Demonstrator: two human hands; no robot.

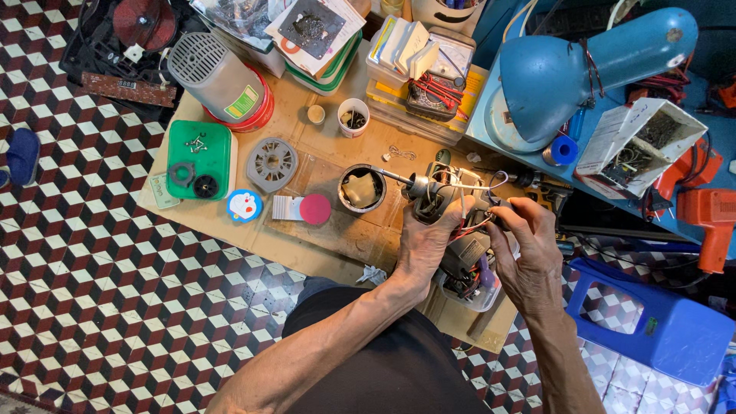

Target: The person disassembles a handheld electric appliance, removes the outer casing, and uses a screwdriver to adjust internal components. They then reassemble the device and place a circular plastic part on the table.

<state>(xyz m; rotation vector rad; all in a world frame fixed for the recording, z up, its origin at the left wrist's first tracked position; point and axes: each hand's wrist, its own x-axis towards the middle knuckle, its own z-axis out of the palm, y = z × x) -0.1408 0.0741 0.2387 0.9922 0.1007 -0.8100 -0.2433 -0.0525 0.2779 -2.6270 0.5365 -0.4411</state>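
Small electric motor, with a thin shaft pointing left and white and red wires looping off it, is held above the middle of the cardboard-covered counter. The left hand is wrapped around the motor body from below, its grip closed tight on it. The right hand is held just beside it, fingertips pinched narrowly on the wires at the motor's right end.

A round metal cup is seen just left of the shaft. Further left lie a grey vented disc, a green rectangular lid carrying screws and black rings, a round blue sticker and a pink disc. A grey cylinder with a yellow-green label is set on a red base at the back, near a small white cup. Stacked boxes and a flat pack with a dark square picture are piled along the far edge.

A blue desk lamp is placed at the right, with a white carton of parts and an orange power tool beyond it. The floor is tiled in a red, black and white cube pattern; a blue plastic stool is seen at lower right.
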